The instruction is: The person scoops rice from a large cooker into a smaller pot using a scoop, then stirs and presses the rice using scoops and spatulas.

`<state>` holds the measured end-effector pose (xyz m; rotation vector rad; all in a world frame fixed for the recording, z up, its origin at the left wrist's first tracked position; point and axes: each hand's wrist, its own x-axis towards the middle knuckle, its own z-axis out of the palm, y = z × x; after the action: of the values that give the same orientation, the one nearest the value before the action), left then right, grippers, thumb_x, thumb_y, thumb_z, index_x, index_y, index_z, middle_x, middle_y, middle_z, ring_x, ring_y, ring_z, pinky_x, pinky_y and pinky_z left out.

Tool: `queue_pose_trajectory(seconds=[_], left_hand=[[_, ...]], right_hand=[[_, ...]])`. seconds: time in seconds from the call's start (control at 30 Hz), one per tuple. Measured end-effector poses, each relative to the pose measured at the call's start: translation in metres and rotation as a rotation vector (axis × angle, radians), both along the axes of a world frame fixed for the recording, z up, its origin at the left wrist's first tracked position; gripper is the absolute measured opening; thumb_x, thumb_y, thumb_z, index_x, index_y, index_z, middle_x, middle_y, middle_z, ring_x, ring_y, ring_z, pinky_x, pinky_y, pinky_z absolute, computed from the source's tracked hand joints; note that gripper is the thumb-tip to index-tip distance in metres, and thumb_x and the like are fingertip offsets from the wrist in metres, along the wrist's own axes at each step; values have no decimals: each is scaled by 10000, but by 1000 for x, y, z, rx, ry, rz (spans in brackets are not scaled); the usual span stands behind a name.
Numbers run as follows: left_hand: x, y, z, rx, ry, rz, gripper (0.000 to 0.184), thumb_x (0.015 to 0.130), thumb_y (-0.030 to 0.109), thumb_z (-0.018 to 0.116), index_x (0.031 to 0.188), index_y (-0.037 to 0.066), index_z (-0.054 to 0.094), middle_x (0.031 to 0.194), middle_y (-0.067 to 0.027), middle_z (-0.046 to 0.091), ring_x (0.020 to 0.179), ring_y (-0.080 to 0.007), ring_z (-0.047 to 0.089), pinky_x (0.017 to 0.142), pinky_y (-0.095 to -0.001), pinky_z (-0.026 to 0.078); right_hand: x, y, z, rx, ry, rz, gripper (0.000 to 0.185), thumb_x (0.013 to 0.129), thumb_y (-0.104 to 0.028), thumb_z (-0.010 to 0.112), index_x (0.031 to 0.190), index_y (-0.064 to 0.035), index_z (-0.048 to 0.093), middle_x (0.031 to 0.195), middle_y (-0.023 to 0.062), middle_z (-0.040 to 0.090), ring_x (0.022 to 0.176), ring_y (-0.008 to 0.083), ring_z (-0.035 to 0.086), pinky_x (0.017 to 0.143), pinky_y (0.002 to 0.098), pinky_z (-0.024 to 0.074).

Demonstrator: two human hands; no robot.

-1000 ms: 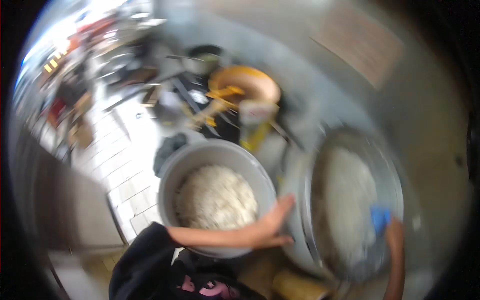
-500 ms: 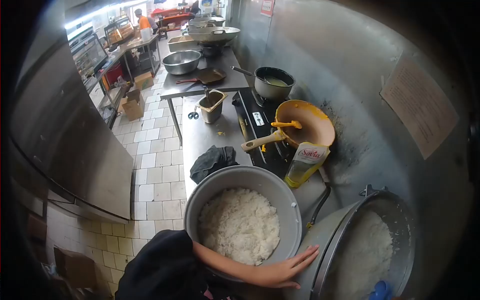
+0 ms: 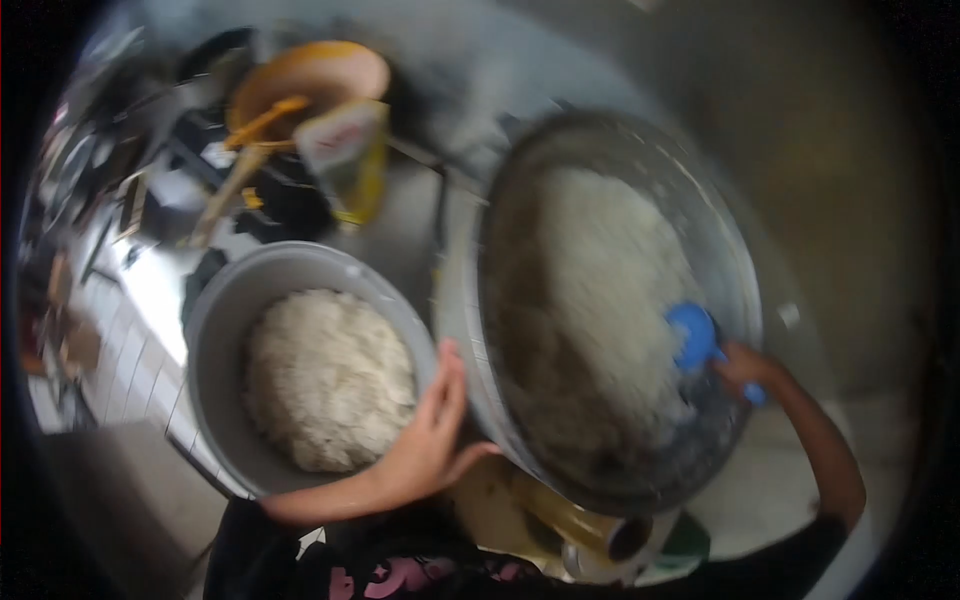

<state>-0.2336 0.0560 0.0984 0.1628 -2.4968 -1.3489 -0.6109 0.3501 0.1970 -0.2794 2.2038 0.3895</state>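
My right hand (image 3: 742, 370) is closed around the handle of a blue scoop (image 3: 692, 336), whose bowl touches the white rice (image 3: 615, 280) in a large metal pot (image 3: 745, 270). The rice lies along the middle and right side of that pot, and its left side shows a darker bottom. Between the two pots, my left hand (image 3: 432, 432) is open with fingers spread, lying against the side of the large pot. Left of it, a grey pot (image 3: 215, 340) holds a mound of rice (image 3: 330, 380). The view is blurred by motion.
Behind the grey pot are an orange-stained pan (image 3: 350, 70) with an orange utensil (image 3: 270, 120), a yellow and white pouch (image 3: 350, 155) and a black stove (image 3: 285, 205). A metal wall (image 3: 820, 150) stands at the right. Tiled floor (image 3: 130, 345) shows at the left.
The view has swung right and down, so both pots appear further left. My right hand, out of view half a second ago, shows again with the blue scoop. My left hand remains by the large pot.
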Motion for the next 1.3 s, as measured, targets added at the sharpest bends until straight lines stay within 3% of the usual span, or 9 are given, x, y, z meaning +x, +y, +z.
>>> queue_pose_trajectory(seconds=[0.07,0.27,0.37,0.57,0.7,0.97,1.07,1.23,1.3], left_hand=[[2,1,-3,-10,-75,-11,972,727,246,699,1337,-125,39,1388,-340,53,1292,-455,155,1030,-408,272],[4,3,-13,-58,-96,-49,1040,692,186,726,1346,-99,-31,1381,-350,-14,1274,-500,142,1017,-436,283],[7,0,-15,-51,-124,-39,1024,680,147,723,1356,-83,-10,1384,-344,8,1272,-495,164,1016,-436,285],[5,-2,-12,-52,-104,-33,978,686,195,728,1347,-102,72,1373,-355,68,1270,-483,191,1013,-434,293],[5,-2,-10,-112,-104,-25,943,692,244,727,1321,-126,129,1355,-366,122,1265,-476,213,1009,-428,307],[3,-10,-18,-115,1,-7,862,695,230,723,1307,-106,216,1358,-336,178,1265,-448,245,1004,-424,317],[3,-8,-12,-88,21,17,834,705,209,712,1312,-92,225,1368,-314,186,1269,-430,252,1007,-425,313],[-2,-6,-14,-92,71,38,792,717,195,693,1300,-99,245,1369,-309,191,1269,-420,257,1016,-420,301],[-1,-7,-12,-94,75,42,786,719,198,688,1298,-100,247,1366,-309,199,1267,-421,259,1020,-418,300]], right_hand=[[45,-20,16,-160,-27,-75,282,840,-197,509,982,47,517,691,182,597,541,296,598,554,414,479],[43,-45,-3,-337,305,699,233,844,-121,481,1020,32,494,714,194,584,525,322,586,523,419,474],[68,-90,25,-164,85,289,222,857,-166,506,959,28,467,572,123,529,405,225,535,377,360,440],[81,-66,-7,-165,-154,30,257,832,-167,532,991,35,526,632,172,574,431,214,565,401,334,465],[137,-117,-45,-181,-289,324,278,803,-164,535,973,55,543,577,172,574,410,229,558,417,357,467],[154,-125,0,-278,-414,228,180,839,-127,449,905,4,554,495,109,528,358,168,529,356,297,440],[140,-132,17,-331,-250,-6,182,853,-126,446,898,17,549,480,104,518,339,175,508,353,293,433],[131,-149,-42,-395,150,167,186,812,-96,509,917,55,534,498,137,528,396,215,542,428,351,470],[133,-155,-64,-366,-3,289,200,800,-83,514,946,53,517,519,146,531,408,219,547,428,354,471]])
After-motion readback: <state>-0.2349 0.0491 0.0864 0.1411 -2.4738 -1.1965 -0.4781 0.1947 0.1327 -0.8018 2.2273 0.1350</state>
